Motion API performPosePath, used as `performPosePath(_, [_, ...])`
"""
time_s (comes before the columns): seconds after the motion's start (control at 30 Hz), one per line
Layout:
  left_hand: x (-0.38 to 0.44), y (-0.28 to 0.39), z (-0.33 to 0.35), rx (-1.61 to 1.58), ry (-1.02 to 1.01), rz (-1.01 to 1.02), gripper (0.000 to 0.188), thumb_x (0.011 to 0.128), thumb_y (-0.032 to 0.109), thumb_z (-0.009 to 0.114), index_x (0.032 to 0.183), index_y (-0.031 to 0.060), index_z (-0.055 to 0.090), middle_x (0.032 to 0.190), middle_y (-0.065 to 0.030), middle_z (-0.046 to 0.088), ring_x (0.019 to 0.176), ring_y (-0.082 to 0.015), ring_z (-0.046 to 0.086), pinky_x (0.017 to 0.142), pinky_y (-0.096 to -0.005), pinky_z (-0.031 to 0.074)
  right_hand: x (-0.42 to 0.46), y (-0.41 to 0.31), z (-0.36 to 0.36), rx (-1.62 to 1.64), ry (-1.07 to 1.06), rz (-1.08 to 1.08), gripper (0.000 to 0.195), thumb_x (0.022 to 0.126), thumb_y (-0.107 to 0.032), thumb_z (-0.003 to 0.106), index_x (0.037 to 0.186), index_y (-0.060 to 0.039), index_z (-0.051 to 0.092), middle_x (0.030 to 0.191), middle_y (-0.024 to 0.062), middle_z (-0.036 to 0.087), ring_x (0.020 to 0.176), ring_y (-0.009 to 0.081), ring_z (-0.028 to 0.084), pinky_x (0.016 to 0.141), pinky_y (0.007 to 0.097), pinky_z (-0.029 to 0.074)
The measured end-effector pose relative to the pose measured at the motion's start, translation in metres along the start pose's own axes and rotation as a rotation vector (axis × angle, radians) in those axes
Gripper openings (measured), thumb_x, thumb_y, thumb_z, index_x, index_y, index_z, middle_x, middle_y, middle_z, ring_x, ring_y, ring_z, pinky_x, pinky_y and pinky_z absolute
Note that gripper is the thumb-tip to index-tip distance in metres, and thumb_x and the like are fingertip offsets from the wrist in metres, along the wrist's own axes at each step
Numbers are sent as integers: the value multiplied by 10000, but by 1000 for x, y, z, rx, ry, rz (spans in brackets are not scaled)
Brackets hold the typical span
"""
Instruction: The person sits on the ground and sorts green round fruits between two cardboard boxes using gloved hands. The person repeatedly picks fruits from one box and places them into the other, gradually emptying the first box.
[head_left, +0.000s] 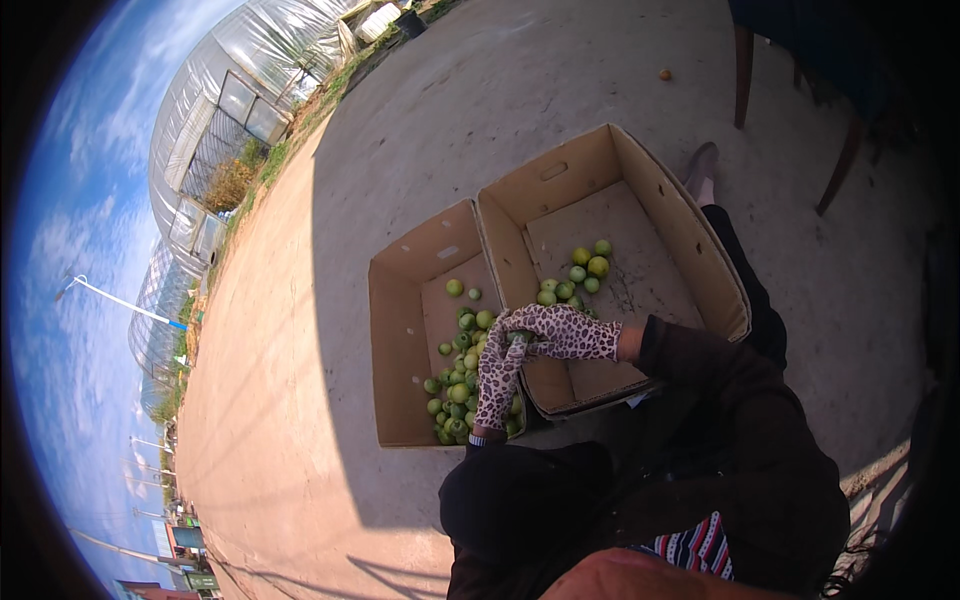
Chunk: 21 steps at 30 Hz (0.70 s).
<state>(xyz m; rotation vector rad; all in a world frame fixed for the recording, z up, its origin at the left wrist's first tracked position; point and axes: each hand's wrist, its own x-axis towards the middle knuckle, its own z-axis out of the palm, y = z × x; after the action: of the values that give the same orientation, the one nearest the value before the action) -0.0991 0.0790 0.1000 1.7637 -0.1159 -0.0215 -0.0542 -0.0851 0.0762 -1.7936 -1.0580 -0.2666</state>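
Both my hands wear leopard-print gloves and meet over the shared edge of two open cardboard boxes. My left hand (498, 375) and my right hand (574, 332) close around a green tomato (519, 337), mostly hidden by the gloves; which hand bears it is hard to tell. Below and left of them, the left cardboard box (397, 330) has many green tomatoes (459, 393) heaped towards its near end. Inside the right cardboard box (660, 225), a smaller group of green and yellowish tomatoes (598, 266) lies near the side by my hands, on a dirt-marked bottom.
Concrete ground (450, 135) surrounds the boxes. An orange round fruit (664, 75) lies beyond them, near the wooden legs (742, 75) of a piece of furniture. My shoe (703, 165) rests beside the right box. Plastic-covered greenhouses (202, 112) line the far left.
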Motion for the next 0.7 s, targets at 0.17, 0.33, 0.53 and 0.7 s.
performPosePath(0.17, [-5, -5, -4, -79, 101, -56, 405, 829, 28, 588, 1220, -15, 489, 1173, -93, 539, 1049, -148, 514, 888, -265, 441, 3, -4, -1, -17, -109, 65, 458, 809, -217, 627, 1224, -80, 489, 1177, 134, 549, 1050, 282, 565, 860, 350, 476])
performPosePath(0.33, [0, -32, -85, 517, 219, -71, 373, 790, 16, 601, 1159, 9, 547, 1056, -113, 608, 963, -149, 571, 831, -274, 475, -15, 37, 5, -392, -247, 249, 430, 817, -236, 579, 1187, -28, 511, 1219, 195, 503, 1048, 323, 549, 878, 389, 451])
performPosePath(0.53, [-13, -138, -135, 1198, 145, -368, 311, 769, 187, 608, 1020, 4, 613, 1039, -159, 617, 995, -319, 567, 865, -387, 458, -59, 104, 35, -697, -374, 24, 365, 832, -195, 517, 1158, -32, 540, 1189, 201, 519, 1024, 325, 549, 847, 422, 436])
performPosePath(0.7, [-15, -117, -108, 1315, 115, -407, 315, 754, 218, 589, 1003, 26, 603, 1021, -174, 603, 1025, -316, 546, 872, -390, 455, -67, 115, 46, -655, -364, 346, 295, 846, -138, 500, 1109, -40, 590, 1143, 206, 554, 1015, 313, 560, 842, 414, 452])
